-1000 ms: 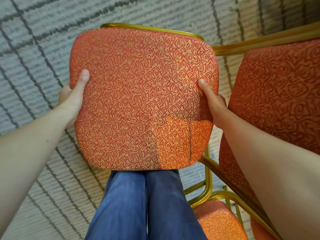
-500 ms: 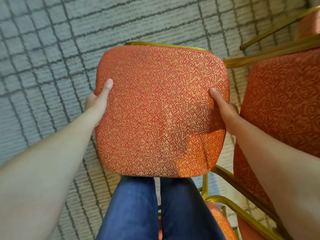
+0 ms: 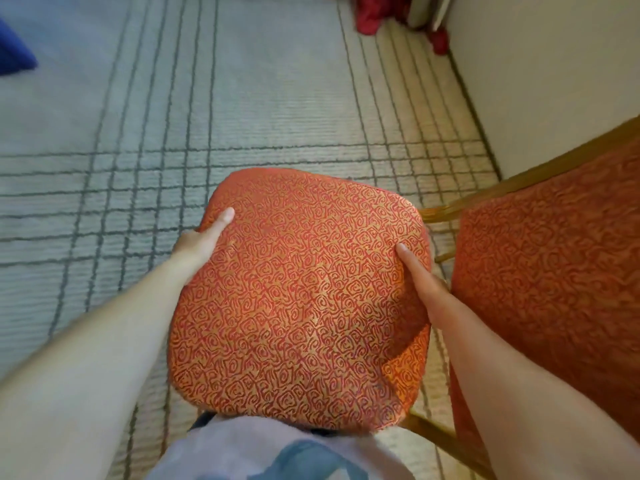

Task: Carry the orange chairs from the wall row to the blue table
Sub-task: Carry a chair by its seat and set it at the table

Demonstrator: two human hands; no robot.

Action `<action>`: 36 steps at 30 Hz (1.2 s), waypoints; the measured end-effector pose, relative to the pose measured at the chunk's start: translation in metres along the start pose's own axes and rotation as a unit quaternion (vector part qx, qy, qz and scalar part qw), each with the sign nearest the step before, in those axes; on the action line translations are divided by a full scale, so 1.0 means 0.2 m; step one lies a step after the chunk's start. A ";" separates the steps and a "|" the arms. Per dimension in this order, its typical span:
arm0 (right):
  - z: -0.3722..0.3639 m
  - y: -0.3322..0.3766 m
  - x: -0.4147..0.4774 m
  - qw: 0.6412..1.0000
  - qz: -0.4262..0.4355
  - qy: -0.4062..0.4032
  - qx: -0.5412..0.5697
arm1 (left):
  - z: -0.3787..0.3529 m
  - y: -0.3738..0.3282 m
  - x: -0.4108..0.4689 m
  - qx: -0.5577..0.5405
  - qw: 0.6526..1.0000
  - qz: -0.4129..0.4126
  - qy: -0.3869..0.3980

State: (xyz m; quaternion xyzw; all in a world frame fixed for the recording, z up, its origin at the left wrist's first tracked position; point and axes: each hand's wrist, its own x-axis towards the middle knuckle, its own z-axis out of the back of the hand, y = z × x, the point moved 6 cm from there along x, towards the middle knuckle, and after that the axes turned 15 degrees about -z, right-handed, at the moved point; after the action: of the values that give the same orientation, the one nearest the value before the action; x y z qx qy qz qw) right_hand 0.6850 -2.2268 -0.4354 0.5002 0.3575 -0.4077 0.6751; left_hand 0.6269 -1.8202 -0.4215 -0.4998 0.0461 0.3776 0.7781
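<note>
I hold an orange chair (image 3: 301,299) with a swirl-patterned cushion in front of my body, its padded face toward me. My left hand (image 3: 204,237) grips its left edge, thumb on the fabric. My right hand (image 3: 419,271) grips its right edge the same way. The fingers of both hands are hidden behind the cushion. A second orange chair (image 3: 550,271) with a gold frame stands close on the right, beside the wall. A blue corner (image 3: 15,53), possibly the blue table's cloth, shows at the far upper left.
Grey carpet (image 3: 242,109) with dark grid lines spreads ahead and to the left. A pale wall (image 3: 554,64) runs along the right. Red fabric (image 3: 374,12) lies on the floor at the top, near the wall's base.
The view has tilted up and the chair sits lower in the frame. More carpet, the wall, red fabric and a blue corner have come into sight. Both hands keep their grip.
</note>
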 end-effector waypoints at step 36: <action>-1.13 1.57 0.00 0.994 0.095 0.040 -0.041 | 0.85 -0.68 1.32 -0.086 0.990 -0.076 -0.081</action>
State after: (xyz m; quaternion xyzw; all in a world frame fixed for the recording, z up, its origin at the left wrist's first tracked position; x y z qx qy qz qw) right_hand 0.9533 -1.9558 -0.3692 0.5194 0.3512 -0.3060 0.7164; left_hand 0.8482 -1.5685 -0.3540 -0.5352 -0.0877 0.3589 0.7596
